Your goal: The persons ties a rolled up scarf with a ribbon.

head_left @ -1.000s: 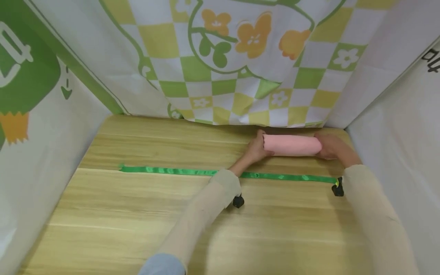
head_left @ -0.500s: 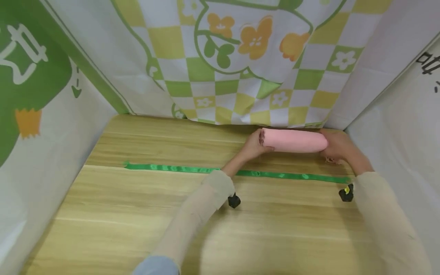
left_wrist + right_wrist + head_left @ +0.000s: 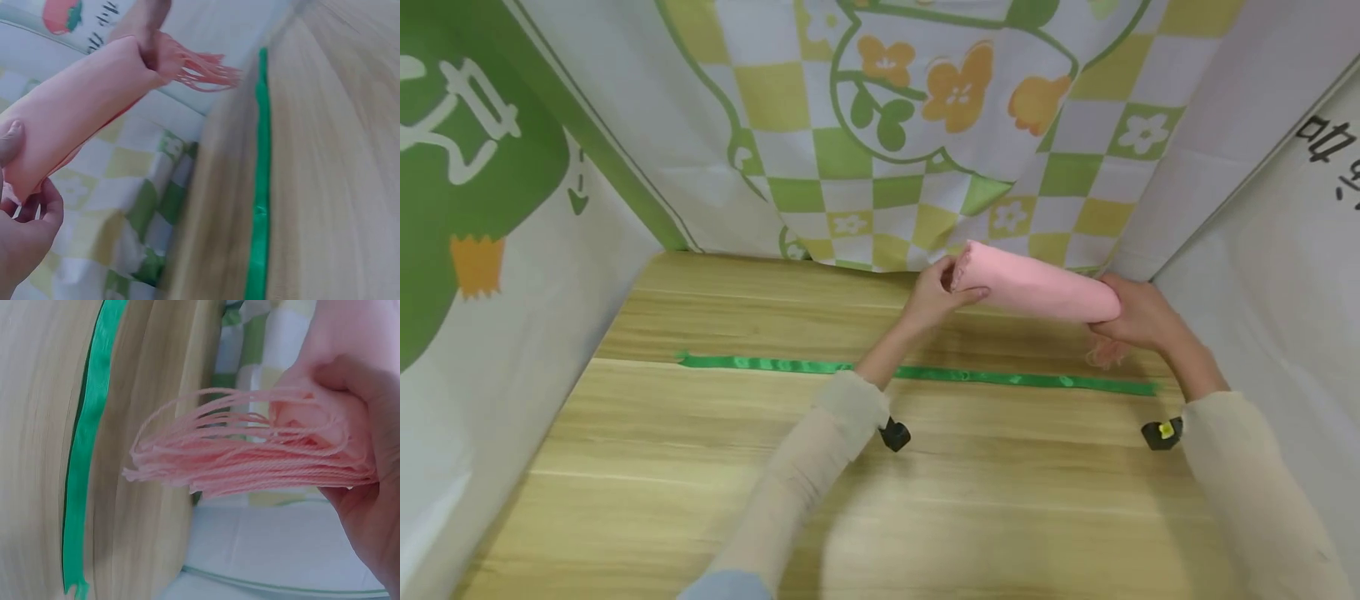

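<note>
Both hands hold a rolled pink scarf [image 3: 1037, 283] above the back right part of the wooden table. My left hand [image 3: 936, 293] grips its left end, thumb in front and fingers behind; in the left wrist view that hand [image 3: 28, 231] curls around the roll's lower end. At the other end my right hand [image 3: 1142, 312] holds on, thumb over the roll. Loose fringe [image 3: 250, 450] hangs out beside the right hand in the right wrist view. The roll is tilted, its left end higher. A green ribbon [image 3: 797, 366] lies flat across the table in front of it.
The wooden table [image 3: 700, 450] is bounded by a checkered flower-print cloth [image 3: 895, 192] at the back and white cloth walls at the sides. Small black devices [image 3: 895, 435] sit by both wrists. The cloth hangs close behind the scarf.
The scarf has risen from the table, its left end going up most, so it is now tilted. Both hands moved with it, and its fringe has come into sight by the right hand.
</note>
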A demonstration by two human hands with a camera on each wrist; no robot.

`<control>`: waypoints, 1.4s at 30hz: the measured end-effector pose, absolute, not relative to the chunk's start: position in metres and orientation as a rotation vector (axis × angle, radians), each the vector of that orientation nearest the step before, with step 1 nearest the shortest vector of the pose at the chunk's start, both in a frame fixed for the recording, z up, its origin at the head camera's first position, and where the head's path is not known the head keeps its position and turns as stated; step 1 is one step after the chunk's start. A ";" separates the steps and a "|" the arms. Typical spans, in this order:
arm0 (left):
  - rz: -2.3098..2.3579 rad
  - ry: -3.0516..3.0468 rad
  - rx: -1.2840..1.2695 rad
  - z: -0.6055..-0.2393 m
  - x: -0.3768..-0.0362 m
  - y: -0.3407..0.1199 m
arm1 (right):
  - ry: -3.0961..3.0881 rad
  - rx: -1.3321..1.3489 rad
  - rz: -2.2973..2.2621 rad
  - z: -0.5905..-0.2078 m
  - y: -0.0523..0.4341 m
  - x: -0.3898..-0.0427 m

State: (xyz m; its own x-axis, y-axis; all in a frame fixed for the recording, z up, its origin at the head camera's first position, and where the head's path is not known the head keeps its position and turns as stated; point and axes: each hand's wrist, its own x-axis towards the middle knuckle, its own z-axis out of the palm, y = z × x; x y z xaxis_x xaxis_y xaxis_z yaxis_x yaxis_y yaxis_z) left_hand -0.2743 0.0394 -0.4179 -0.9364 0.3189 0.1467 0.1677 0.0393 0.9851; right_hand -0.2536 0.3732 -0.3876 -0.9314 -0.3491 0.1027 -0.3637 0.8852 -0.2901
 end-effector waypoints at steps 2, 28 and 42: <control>2.104 2.130 0.516 -0.412 -0.272 0.034 | -2.974 0.551 0.516 -0.386 0.368 -0.249; 3.021 1.100 0.740 -0.361 -0.245 0.016 | -2.754 0.466 1.336 -0.384 0.247 -0.199; 3.103 1.323 0.480 -0.324 -0.241 -0.009 | -2.319 0.718 2.320 -0.404 0.185 -0.182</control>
State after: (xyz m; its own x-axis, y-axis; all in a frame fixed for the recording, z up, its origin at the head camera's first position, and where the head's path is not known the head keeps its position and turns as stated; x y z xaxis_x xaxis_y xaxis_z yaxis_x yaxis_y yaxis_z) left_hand -0.2415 -0.0095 -0.3236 -0.9259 -0.1316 0.3541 0.3466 -0.6688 0.6577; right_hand -0.1825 0.1853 -0.4043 -0.8863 -0.4403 0.1437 -0.1435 -0.0338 -0.9891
